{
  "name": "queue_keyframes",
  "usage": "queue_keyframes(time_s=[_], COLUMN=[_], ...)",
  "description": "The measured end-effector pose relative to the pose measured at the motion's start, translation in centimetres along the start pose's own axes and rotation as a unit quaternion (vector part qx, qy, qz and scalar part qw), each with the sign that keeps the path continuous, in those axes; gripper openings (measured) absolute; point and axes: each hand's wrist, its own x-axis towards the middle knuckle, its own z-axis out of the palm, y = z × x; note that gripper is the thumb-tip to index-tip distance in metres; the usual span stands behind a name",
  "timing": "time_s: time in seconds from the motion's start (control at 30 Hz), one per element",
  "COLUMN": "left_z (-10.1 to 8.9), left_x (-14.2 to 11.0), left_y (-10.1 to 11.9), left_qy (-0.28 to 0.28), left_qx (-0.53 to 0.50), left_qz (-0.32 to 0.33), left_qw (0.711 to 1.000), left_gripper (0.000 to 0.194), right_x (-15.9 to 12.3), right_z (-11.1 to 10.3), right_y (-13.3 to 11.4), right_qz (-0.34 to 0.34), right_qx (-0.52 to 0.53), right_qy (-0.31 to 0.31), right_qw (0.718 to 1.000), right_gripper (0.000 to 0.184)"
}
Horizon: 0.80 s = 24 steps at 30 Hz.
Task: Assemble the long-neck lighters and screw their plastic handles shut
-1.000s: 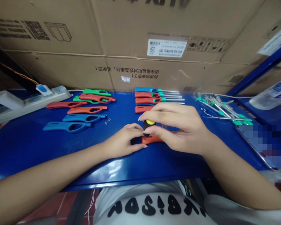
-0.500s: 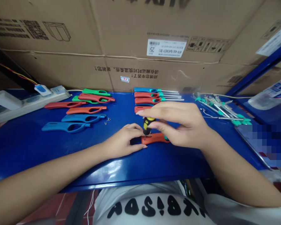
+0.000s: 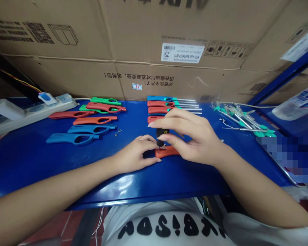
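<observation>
An orange long-necked lighter (image 3: pixel 170 150) lies on the blue table, and my left hand (image 3: pixel 136 154) closes thumb and fingers round its left end. My right hand (image 3: pixel 195 136) pinches the black handle of a small screwdriver (image 3: pixel 159 139) between thumb and fingers. The screwdriver stands nearly upright, its tip at the lighter's left end. My right hand hides the lighter's right part. Beyond it lie several assembled lighters in a row, among them a blue one (image 3: pixel 156 98) and a red one (image 3: pixel 155 110), with metal tubes pointing right.
At the left lie several lighter bodies without tubes, blue (image 3: pixel 64 138), orange (image 3: pixel 86 120), red and green. Small screws (image 3: pixel 118 132) sit beside them. On the right is a pile of metal tubes with green parts (image 3: pixel 242 119). A power strip (image 3: pixel 36 111) and a cardboard box (image 3: pixel 133 44) stand behind.
My right hand has shifted slightly left, its fingers turning the screwdriver, whose handle now shows mostly black and stands more upright. My left hand and the lighter have stayed put.
</observation>
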Motion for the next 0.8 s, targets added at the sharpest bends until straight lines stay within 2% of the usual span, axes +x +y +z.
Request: queue_keyframes(time_s=[0.1,0.23,0.3,0.43,0.57,0.73,0.8], left_z=[-0.08,-0.08,0.02,0.19,0.03,-0.10,0.00], left_x=[0.04,0.05,-0.02,-0.13,0.00,0.12,0.08], left_y=[0.15,0.24,0.16,0.01,0.13,0.23,0.14], left_qy=[-0.003,-0.009,-0.003,0.012,0.003,-0.008,-0.003], left_qx=[0.002,0.002,0.000,0.011,0.010,0.004,0.001], left_qz=[-0.003,-0.001,0.003,0.001,0.000,0.005,0.010], left_qw=[1.000,1.000,1.000,1.000,1.000,1.000,1.000], left_gripper=[0.025,0.030,0.026,0.020,0.026,0.025,0.024], right_x=[0.04,0.16,0.19,0.11,0.06,0.24,0.31], right_z=[-0.12,-0.50,-0.62,-0.47,-0.18,-0.43,-0.58], right_y=[0.22,-0.01,-0.21,-0.30,0.11,-0.06,-0.38], right_qz=[-0.010,-0.008,-0.017,-0.013,-0.009,-0.006,-0.018], right_qx=[-0.018,0.064,0.076,0.024,-0.022,0.084,0.089], right_qy=[-0.016,-0.038,-0.039,-0.005,0.027,-0.004,-0.021], right_qw=[1.000,0.997,0.996,1.000,0.999,0.996,0.996], right_gripper=[0.029,0.039,0.034,0.021,0.023,0.029,0.031])
